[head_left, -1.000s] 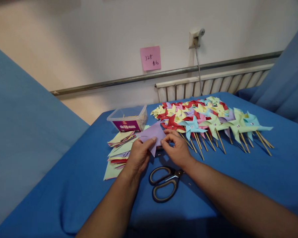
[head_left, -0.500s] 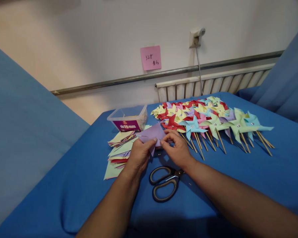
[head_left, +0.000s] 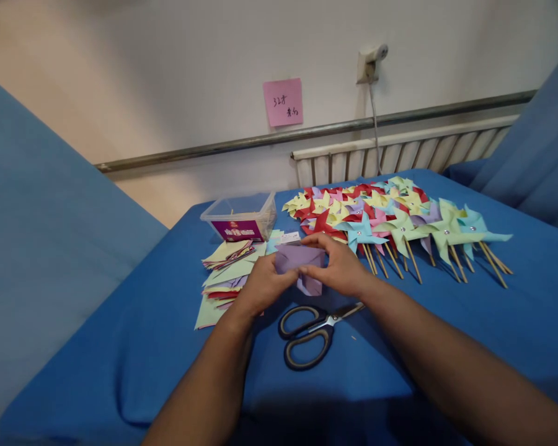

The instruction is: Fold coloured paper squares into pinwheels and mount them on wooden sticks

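Between my two hands is a sheet of purple paper [head_left: 302, 257], with cut flaps and one part hanging down below my thumbs. My left hand [head_left: 266, 282] pinches its left side. My right hand [head_left: 337, 266] grips the right side, the thumb in front and the fingers behind. Both thumbs come close together at the paper's middle. Just below lies a pair of scissors [head_left: 323, 328] with dark handles, its blades pointing right toward my right forearm. Left of my left hand are stacked coloured papers [head_left: 227, 279], partly hidden by that hand.
Behind the papers stands a clear plastic box [head_left: 239, 217] with a purple label. Many finished paper pinwheels [head_left: 402, 229] on wooden sticks lie to the right on the blue cloth [head_left: 121, 328]. A small white printed card [head_left: 289, 237] shows behind my hands.
The purple paper has been turned, and a flap hangs lower in front. My right hand has shifted slightly right and my grip on the paper has changed. The scissors' blades are more visible.
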A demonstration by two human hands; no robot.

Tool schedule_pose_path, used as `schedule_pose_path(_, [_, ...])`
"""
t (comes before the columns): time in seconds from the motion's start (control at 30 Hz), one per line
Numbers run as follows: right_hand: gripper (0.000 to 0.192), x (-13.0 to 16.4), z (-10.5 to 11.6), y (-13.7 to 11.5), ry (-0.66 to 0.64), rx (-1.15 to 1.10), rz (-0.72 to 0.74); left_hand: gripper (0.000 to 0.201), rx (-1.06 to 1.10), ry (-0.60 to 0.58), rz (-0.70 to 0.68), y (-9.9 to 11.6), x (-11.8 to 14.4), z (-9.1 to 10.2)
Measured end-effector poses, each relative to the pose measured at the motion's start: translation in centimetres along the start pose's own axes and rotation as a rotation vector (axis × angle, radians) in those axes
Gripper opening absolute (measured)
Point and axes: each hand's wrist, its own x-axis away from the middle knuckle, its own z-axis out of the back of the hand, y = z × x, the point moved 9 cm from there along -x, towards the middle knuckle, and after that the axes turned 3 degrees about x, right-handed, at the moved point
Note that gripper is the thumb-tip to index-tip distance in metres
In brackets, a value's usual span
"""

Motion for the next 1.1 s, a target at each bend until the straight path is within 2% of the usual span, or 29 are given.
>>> schedule_pose_path(0.13, [0.032, 0.1, -0.7, 0.5, -0.025, 0.050, -0.056, 0.004, -0.152, -0.007, -0.047, 0.3, 0.0, -0.1])
schedule_pose_path(0.27, [0.026, 0.1, -0.8, 1.4, 0.059, -0.080, -0.124, 0.009, -0.071, 0.045, -0.029, 0.1, -0.1, 0.2])
schedule_pose_path(0.33, [0.029, 0.3, -0.9, 2.3, 0.149, -0.236, -0.207, 0.018, 0.069, 0.085, 0.022, -0.4, -0.1, 0.3])
schedule_pose_path(0.43, [0.039, 0.9, -1.6, 4.2, 0.260, -0.558, -0.373, 0.030, 0.454, 0.079, 0.155, -2.0, -0.1, -0.7])
schedule_pose_path(0.5, [0.041, 1.2, -2.1, 4.9, 0.315, -0.706, -0.437, 0.029, 0.681, 0.034, 0.230, -2.8, -0.2, -1.9])
schedule_pose_path(0.57, [0.042, 1.4, -2.1, 5.2, 0.375, -0.770, -0.448, 0.025, 0.792, 0.001, 0.261, -3.2, -0.2, -2.8])
schedule_pose_path(0.77, [0.041, 1.7, -1.7, 5.3, 0.472, -0.764, -0.431, 0.026, 0.843, 0.059, 0.264, -3.7, -0.1, -3.1])
schedule_pose_path(0.93, [0.041, 1.8, -2.1, 5.5, 0.458, -0.755, -0.445, 0.029, 0.832, 0.146, 0.285, -4.1, -0.1, -2.6])
schedule_pose_path(1.1, [0.040, 1.7, -2.4, 5.6, 0.426, -0.713, -0.448, 0.027, 0.792, 0.157, 0.304, -4.4, -0.1, -2.7])
